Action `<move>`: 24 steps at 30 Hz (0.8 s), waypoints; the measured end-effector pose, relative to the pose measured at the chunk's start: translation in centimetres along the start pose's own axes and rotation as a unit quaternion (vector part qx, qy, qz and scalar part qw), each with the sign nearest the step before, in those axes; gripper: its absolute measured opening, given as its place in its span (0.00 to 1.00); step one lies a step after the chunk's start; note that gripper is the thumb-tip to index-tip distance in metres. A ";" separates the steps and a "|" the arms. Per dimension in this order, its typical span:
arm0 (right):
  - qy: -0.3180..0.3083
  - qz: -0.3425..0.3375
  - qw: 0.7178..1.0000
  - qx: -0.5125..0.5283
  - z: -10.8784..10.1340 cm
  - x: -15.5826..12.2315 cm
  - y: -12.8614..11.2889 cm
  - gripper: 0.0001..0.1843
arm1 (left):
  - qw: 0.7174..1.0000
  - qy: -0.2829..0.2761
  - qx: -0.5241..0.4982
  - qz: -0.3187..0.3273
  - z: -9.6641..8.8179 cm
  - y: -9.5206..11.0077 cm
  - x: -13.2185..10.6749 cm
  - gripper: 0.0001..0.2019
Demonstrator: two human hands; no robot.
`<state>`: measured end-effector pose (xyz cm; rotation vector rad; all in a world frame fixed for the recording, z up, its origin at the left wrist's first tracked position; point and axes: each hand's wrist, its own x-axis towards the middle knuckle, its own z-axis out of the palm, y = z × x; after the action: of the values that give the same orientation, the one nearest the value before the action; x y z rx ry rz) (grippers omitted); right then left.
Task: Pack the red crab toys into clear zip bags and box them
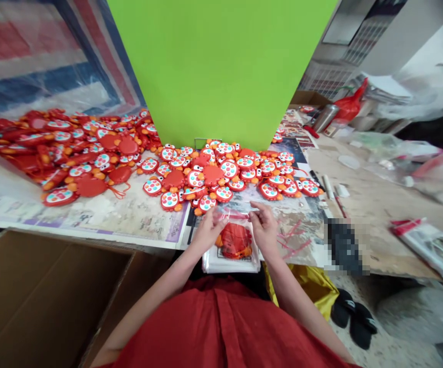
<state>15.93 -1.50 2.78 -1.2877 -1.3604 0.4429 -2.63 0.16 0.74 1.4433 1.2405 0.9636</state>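
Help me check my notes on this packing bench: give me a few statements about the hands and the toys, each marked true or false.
1. Both hands, left hand and right hand, hold the top of a clear bag. True.
2. The bag is empty. False: a red crab toy sits inside it.
3. A heap of crab toys lies on the table beyond the hands. True.
4. The cardboard box stands at the person's right. False: it stands at the left.

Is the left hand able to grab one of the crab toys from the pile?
Probably yes: the left hand sits just below the nearest crab toys, nothing between them, though it now pinches the clear bag.
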 end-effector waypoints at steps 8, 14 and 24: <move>-0.088 -0.138 0.980 -0.117 0.6 0.3 -1.1 0.13 | 0.993 -0.070 -0.097 -0.023 0.6 0.4 0.0 0.12; -0.120 -0.222 0.942 -0.221 1.8 0.6 -1.9 0.19 | 0.995 -0.065 0.017 0.076 0.4 2.8 -0.8 0.17; -0.106 -0.257 0.923 -0.266 2.2 0.7 -2.0 0.17 | 0.980 -0.069 0.170 0.077 0.4 4.1 -1.2 0.18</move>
<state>13.32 -0.64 4.12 -1.2567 -2.0211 -0.1771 -1.55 -1.18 4.66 1.8633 1.2470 0.7607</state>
